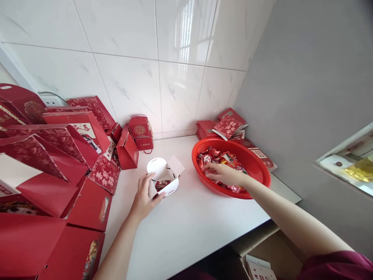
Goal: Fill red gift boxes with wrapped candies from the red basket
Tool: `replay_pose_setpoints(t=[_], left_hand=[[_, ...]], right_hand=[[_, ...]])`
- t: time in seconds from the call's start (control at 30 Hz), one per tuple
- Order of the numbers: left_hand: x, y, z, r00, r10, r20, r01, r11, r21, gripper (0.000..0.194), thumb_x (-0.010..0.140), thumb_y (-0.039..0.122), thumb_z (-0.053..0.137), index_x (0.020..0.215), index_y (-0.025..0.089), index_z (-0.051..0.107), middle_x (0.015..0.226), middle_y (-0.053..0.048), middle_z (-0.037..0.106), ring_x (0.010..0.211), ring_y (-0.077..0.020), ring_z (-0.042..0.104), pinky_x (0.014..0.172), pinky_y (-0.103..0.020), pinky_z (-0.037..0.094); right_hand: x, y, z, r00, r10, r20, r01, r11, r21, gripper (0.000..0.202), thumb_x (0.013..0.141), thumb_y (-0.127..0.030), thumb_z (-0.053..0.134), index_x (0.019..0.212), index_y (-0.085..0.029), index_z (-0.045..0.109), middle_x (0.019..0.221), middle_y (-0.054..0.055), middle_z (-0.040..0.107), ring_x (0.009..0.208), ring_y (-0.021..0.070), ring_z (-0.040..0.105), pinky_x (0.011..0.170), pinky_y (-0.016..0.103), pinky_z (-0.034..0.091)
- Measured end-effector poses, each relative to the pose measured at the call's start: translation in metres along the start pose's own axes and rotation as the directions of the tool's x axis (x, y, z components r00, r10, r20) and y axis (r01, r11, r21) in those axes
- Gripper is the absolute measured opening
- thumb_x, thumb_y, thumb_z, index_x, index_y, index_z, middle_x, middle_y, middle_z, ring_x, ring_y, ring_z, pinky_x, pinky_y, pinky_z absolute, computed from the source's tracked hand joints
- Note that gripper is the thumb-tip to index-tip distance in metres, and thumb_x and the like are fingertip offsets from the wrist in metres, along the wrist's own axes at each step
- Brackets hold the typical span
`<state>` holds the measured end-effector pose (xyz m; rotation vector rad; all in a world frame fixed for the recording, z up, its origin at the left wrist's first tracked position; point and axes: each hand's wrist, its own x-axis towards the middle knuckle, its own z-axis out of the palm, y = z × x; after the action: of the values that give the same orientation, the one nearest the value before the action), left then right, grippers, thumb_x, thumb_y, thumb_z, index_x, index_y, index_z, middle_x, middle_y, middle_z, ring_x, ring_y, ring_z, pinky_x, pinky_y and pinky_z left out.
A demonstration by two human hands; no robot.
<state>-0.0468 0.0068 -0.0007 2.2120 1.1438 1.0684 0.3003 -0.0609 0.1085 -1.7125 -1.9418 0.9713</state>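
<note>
My left hand [145, 196] grips the near side of a small open white box [163, 175] on the white table [186, 229]; a red wrapped candy lies inside it. My right hand [223, 173] reaches into a round red plastic basket [256, 165] filled with red wrapped candies [217, 155], with its fingers down on the sweets. Whether those fingers have closed around one cannot be told.
Several closed red gift boxes [136, 142] stand by the tiled wall. Big red paper bags [49, 155] crowd the left side. Flat red box blanks [230, 126] are stacked behind the basket. A cardboard carton [259, 264] sits below the table edge. A grey wall rises at right.
</note>
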Motion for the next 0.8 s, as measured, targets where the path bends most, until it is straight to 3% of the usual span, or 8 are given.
replay_pose_setpoints(t=[0.17,0.23,0.3,0.37,0.43,0.5,0.6,0.8], left_hand=[[-0.001,0.001,-0.002,1.0,0.009,-0.003,-0.009,1.0,0.012,0.072,0.08,0.044,0.07,0.142,0.028,0.037,0.137,-0.01,0.041,0.134,-0.0277,0.041,0.113,-0.044,0.037],[-0.003,0.002,-0.003,1.0,0.003,0.007,-0.004,1.0,0.02,0.072,0.08,0.045,0.069,0.142,0.028,0.036,0.138,-0.011,0.041,0.134,-0.0281,0.041,0.112,-0.044,0.037],[-0.004,0.002,-0.004,1.0,0.001,0.02,-0.002,1.0,0.03,0.074,0.081,0.045,0.069,0.143,0.028,0.034,0.139,-0.011,0.04,0.135,-0.0286,0.04,0.111,-0.044,0.038],[-0.005,0.003,-0.005,1.0,-0.003,0.031,0.002,0.999,0.037,0.075,0.081,0.047,0.069,0.144,0.028,0.032,0.138,-0.011,0.041,0.134,-0.029,0.041,0.11,-0.045,0.039],[-0.006,0.004,-0.006,0.999,-0.007,0.039,0.006,0.999,0.041,0.077,0.08,0.047,0.069,0.145,0.028,0.031,0.137,-0.012,0.041,0.133,-0.0293,0.042,0.109,-0.045,0.04],[-0.007,0.005,-0.007,0.999,0.003,0.039,-0.005,0.999,0.048,0.078,0.08,0.047,0.069,0.145,0.028,0.031,0.137,-0.012,0.042,0.133,-0.0292,0.042,0.108,-0.045,0.04],[-0.007,0.006,-0.011,0.999,0.024,0.032,-0.026,0.998,0.053,0.078,0.081,0.044,0.069,0.147,0.028,0.03,0.138,-0.012,0.042,0.133,-0.0296,0.042,0.107,-0.044,0.042],[-0.005,0.003,-0.018,1.0,0.022,-0.007,-0.022,1.0,0.01,0.077,0.083,0.055,0.062,0.148,0.028,0.031,0.142,-0.012,0.043,0.133,-0.0322,0.043,0.106,-0.048,0.04]], right_hand=[[-0.043,-0.05,-0.012,0.921,-0.19,-0.339,0.14,0.976,-0.168,0.026,0.098,-0.041,0.046,0.113,-0.026,0.062,0.095,0.003,0.071,0.086,0.0221,0.067,0.079,0.037,0.053],[-0.062,-0.076,-0.019,0.778,-0.316,-0.542,0.279,0.948,-0.152,0.026,0.099,-0.039,0.045,0.116,-0.026,0.06,0.106,0.004,0.069,0.093,0.021,0.067,0.08,0.035,0.054],[-0.071,-0.099,-0.016,0.561,-0.418,-0.714,0.433,0.884,-0.177,0.026,0.101,-0.035,0.043,0.121,-0.026,0.057,0.116,0.006,0.066,0.1,0.0204,0.066,0.082,0.034,0.054],[-0.064,-0.114,0.0,0.42,-0.476,-0.773,0.533,0.819,-0.214,0.027,0.102,-0.032,0.039,0.124,-0.027,0.053,0.117,0.008,0.064,0.1,0.0197,0.066,0.083,0.035,0.055],[-0.039,-0.118,0.032,0.459,-0.546,-0.701,0.558,0.791,-0.251,0.028,0.103,-0.03,0.036,0.125,-0.026,0.053,0.113,0.009,0.066,0.098,0.0199,0.066,0.085,0.036,0.055],[-0.003,-0.109,0.072,0.617,-0.599,-0.51,0.5,0.799,-0.333,0.029,0.102,-0.03,0.038,0.125,-0.024,0.054,0.115,0.011,0.066,0.106,0.0223,0.064,0.094,0.041,0.052],[0.05,-0.078,0.128,0.706,-0.569,-0.421,0.397,0.811,-0.429,0.035,0.1,-0.031,0.041,0.134,-0.023,0.048,0.143,0.014,0.05,0.134,0.0285,0.046,0.113,0.059,0.03],[0.078,-0.019,0.159,0.577,-0.49,-0.653,0.465,0.855,-0.231,0.038,0.092,-0.011,0.034,0.125,-0.024,0.05,0.147,0.012,0.042,0.141,0.024,0.035,0.119,0.055,0.023]])
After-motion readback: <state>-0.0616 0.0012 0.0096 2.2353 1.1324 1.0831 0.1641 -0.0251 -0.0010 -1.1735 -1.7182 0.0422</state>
